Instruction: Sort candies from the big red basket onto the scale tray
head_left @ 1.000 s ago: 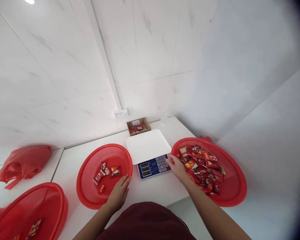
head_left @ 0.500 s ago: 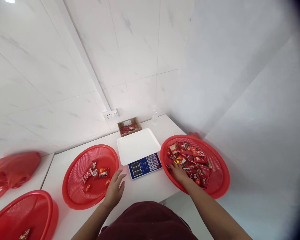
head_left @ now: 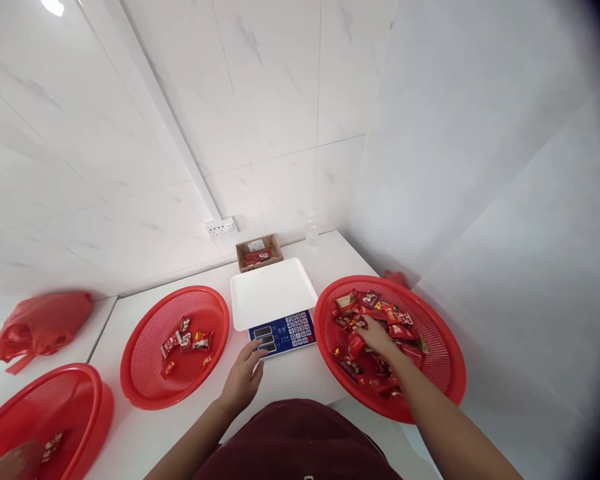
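Observation:
My right hand (head_left: 377,337) is down in the right red basket (head_left: 445,387), its fingers curled among several red snack packets (head_left: 375,307); a red packet (head_left: 355,346) sits at its fingertips. My left hand (head_left: 244,378) rests on the white table just in front of the scale (head_left: 275,305), fingers apart, fingertips near the blue keypad (head_left: 283,331), holding nothing. The scale's white pan is bare. Left of it stands a second red basket (head_left: 145,387) with a few packets (head_left: 187,340) in it.
A third red basket (head_left: 80,400) sits at the lower left with another person's hand (head_left: 10,461) at its edge. A red plastic bag (head_left: 43,325) lies at far left. Behind the scale are a small cardboard box (head_left: 259,251), a wall socket (head_left: 221,229) and a clear bottle (head_left: 311,233).
My right hand went from the scale's keypad into the right basket and now digs among the packets. My left hand left the middle basket's rim and moved toward the scale's front.

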### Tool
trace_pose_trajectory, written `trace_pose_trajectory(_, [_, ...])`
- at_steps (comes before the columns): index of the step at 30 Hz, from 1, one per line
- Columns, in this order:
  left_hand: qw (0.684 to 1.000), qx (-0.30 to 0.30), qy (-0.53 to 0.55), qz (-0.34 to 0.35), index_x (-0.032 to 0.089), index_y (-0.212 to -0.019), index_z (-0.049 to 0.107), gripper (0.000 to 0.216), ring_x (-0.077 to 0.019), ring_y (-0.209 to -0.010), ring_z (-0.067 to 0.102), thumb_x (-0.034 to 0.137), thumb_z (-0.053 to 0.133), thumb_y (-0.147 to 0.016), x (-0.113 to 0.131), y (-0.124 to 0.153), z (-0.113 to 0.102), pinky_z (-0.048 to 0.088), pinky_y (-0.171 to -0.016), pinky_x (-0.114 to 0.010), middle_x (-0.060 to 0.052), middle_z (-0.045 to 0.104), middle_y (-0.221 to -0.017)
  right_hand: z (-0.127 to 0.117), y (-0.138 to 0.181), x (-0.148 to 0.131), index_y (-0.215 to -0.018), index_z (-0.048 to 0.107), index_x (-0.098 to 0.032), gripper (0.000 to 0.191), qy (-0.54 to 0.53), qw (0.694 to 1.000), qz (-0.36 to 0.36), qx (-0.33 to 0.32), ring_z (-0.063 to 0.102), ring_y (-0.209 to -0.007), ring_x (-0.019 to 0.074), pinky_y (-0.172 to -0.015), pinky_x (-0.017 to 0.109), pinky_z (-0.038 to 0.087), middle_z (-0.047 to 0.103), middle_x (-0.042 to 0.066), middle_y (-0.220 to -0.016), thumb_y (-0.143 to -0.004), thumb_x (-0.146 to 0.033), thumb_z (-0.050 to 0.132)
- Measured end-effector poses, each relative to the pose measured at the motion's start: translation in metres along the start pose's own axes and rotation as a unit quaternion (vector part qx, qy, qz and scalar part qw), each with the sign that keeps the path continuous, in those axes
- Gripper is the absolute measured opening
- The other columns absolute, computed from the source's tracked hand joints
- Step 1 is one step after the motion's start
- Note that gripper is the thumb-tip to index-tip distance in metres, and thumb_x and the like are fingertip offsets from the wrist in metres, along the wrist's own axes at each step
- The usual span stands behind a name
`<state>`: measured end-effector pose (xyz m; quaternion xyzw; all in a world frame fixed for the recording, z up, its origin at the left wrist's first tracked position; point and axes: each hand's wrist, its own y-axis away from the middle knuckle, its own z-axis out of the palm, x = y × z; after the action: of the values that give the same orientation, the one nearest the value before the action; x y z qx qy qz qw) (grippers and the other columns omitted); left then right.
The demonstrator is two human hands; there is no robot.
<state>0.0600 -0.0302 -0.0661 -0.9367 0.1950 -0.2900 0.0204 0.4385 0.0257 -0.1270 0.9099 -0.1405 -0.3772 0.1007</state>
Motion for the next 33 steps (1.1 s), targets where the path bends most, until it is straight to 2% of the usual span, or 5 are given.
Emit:
trace_pose_trajectory(9, [0.999,-0.007,-0.009,0.030,0.023,-0.107,0.062,0.029,-0.0208,-0.119,0.052,0.018,0.042,-0.087,0.013,-0.014,0.003,0.046,-0.100,-0.043,-0.009,0.058,-0.125,0.001,-0.007,-0.007,-0.097,0.066,-0.019,0.033,-0.028,0.995,-0.053,-0.083,0.065,-0.095,0.0206,-0.086,0.032,0.048,0.072,0.007,-0.102,-0.068,-0.015,0.051])
trace_pose_trajectory(14, [0.999,-0.004,-0.013,0.040,0.022,-0.107,0.062,0.029,-0.0213,-0.120,0.051,0.017,0.042,-0.087,0.019,-0.022,0.003,0.046,-0.100,-0.043,-0.010,0.058,-0.125,0.019,-0.015,-0.020,-0.128,0.052,-0.021,0.061,0.051,0.997,-0.025,-0.048,0.029,-0.136,0.0350,-0.104,0.057,0.026,0.038,0.017,-0.146,-0.069,-0.031,0.060])
trace_pose_trajectory(20, [0.999,0.000,-0.014,0.036,0.023,-0.107,0.061,0.028,-0.0209,-0.119,0.052,0.017,0.043,-0.087,0.017,-0.014,0.007,0.046,-0.100,-0.043,-0.009,0.058,-0.124,0.039,0.001,-0.027,-0.135,0.044,-0.033,0.074,0.243,0.957,-0.063,-0.143,0.005,-0.141,0.0414,-0.102,0.069,0.011,0.018,0.010,-0.156,-0.065,-0.045,0.064])
trace_pose_trajectory(28, [0.999,-0.011,-0.012,0.030,0.022,-0.106,0.062,0.027,-0.0206,-0.118,0.053,0.017,0.043,-0.086,0.012,-0.017,0.008,0.047,-0.099,-0.041,-0.009,0.059,-0.123,0.036,0.038,-0.009,-0.111,0.062,-0.027,0.051,0.278,0.932,-0.191,-0.132,0.043,-0.123,0.0339,-0.096,0.052,0.031,0.050,0.012,-0.134,-0.063,-0.013,0.056])
trace_pose_trajectory(33, [0.998,-0.026,0.007,0.048,0.023,-0.106,0.063,0.028,-0.0202,-0.117,0.054,0.017,0.044,-0.086,0.021,-0.022,0.012,0.047,-0.099,-0.040,-0.009,0.059,-0.123,0.027,0.035,0.001,-0.079,0.062,-0.022,0.016,0.068,0.990,-0.109,-0.060,0.060,-0.085,0.0218,-0.078,0.034,0.041,0.064,0.006,-0.094,-0.067,-0.017,0.054])
